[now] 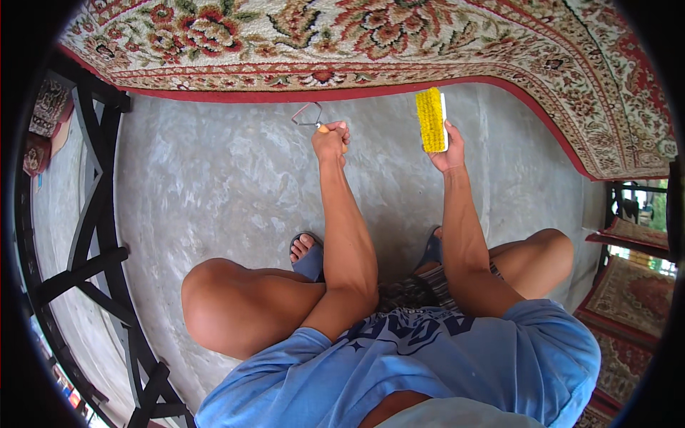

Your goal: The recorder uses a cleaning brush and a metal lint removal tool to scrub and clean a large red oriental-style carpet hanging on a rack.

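My left hand is closed around the orange handle of a small scraper. The scraper's angular metal loop points forward, close under the red edge of a hanging rug. In my right hand is a scrub brush with a white back and dense yellow bristles turned to the left. My thumb lies along its white back, and the other fingers are partly hidden beneath it. The brush's far end is near the rug's lower edge. The rug has red, cream and green flowers and a red border.
Grey polished concrete floor lies beneath my sandalled feet and bent knees. Along the left runs a black railing with crossed bars. More patterned rugs hang at the right, and another rug shows beyond the railing.
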Demonstrator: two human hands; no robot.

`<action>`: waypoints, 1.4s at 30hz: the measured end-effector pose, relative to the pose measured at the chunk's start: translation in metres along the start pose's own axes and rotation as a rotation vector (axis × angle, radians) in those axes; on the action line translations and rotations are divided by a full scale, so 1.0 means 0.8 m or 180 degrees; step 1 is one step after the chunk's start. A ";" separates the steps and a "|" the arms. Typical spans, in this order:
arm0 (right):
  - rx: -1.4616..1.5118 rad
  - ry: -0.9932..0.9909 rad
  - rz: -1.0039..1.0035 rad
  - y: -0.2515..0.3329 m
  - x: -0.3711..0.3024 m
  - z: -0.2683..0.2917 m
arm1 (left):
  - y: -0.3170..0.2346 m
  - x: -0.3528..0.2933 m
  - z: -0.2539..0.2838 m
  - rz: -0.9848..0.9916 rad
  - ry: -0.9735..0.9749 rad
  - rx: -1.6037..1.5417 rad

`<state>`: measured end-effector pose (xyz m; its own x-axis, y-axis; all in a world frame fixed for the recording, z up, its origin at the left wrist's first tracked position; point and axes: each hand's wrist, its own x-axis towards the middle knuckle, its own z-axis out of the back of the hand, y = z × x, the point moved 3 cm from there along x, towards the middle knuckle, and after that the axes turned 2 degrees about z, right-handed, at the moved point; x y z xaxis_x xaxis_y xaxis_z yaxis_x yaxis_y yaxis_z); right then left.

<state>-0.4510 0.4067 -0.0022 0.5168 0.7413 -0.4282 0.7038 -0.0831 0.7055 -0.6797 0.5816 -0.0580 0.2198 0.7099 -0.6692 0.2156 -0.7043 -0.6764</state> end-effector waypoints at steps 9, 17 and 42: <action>0.0235 0.0246 -0.0144 -0.004 -0.007 0.021 | 0.036 -0.007 -0.017 0.0450 0.0045 -0.0375; 0.0151 0.0478 -0.0274 -0.021 -0.027 0.009 | 0.035 -0.036 -0.046 0.0550 0.1460 -0.0216; -0.0232 0.0299 0.0237 -0.028 -0.025 -0.004 | 0.042 -0.036 -0.053 -0.0122 0.0358 -0.0020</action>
<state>-0.4788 0.3962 -0.0074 0.5159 0.7943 -0.3207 0.6262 -0.0942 0.7739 -0.6380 0.5373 -0.0486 0.3166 0.7315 -0.6039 0.2316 -0.6770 -0.6986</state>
